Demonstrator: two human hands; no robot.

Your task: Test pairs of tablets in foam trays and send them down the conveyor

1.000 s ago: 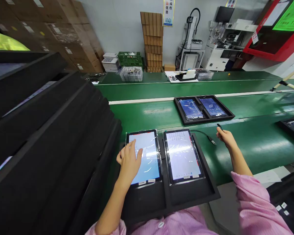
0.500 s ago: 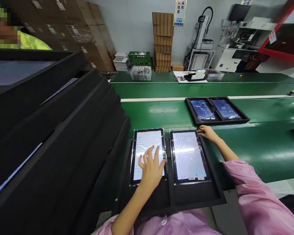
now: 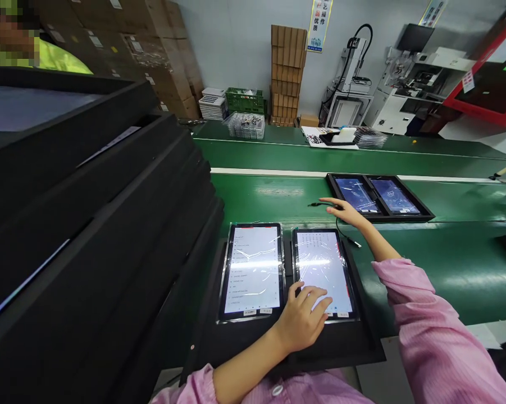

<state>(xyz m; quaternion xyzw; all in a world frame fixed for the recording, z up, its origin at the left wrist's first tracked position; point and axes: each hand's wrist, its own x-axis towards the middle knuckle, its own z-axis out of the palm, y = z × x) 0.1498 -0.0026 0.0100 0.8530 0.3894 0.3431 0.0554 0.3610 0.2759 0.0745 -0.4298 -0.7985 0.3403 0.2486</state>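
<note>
Two lit tablets in clear film lie side by side in a black foam tray (image 3: pixel 253 342). The left tablet (image 3: pixel 253 269) shows a list; the right tablet (image 3: pixel 320 258) has a mostly white screen with small icons. My left hand (image 3: pixel 303 317) is over the lower part of the right tablet, fingers apart and holding nothing; whether a fingertip touches the glass I cannot tell. Beyond that tablet's top right corner, my right hand (image 3: pixel 345 213) holds a short black cable (image 3: pixel 340 227). One plug points left past my fingers, and the other end hangs down to the right.
A second black tray (image 3: pixel 383 216) with two blue-screened tablets sits on the green conveyor (image 3: pixel 273 196). Stacked black foam trays (image 3: pixel 143 224) rise high on my left. Across the line are a clear plastic box (image 3: pixel 246 126) and a green crate (image 3: pixel 245 101). A person in yellow (image 3: pixel 63 59) is far left.
My left hand has moved from the left tablet to the lower right tablet. My right hand has lifted up and left from the tablet's corner, bringing the cable into view.
</note>
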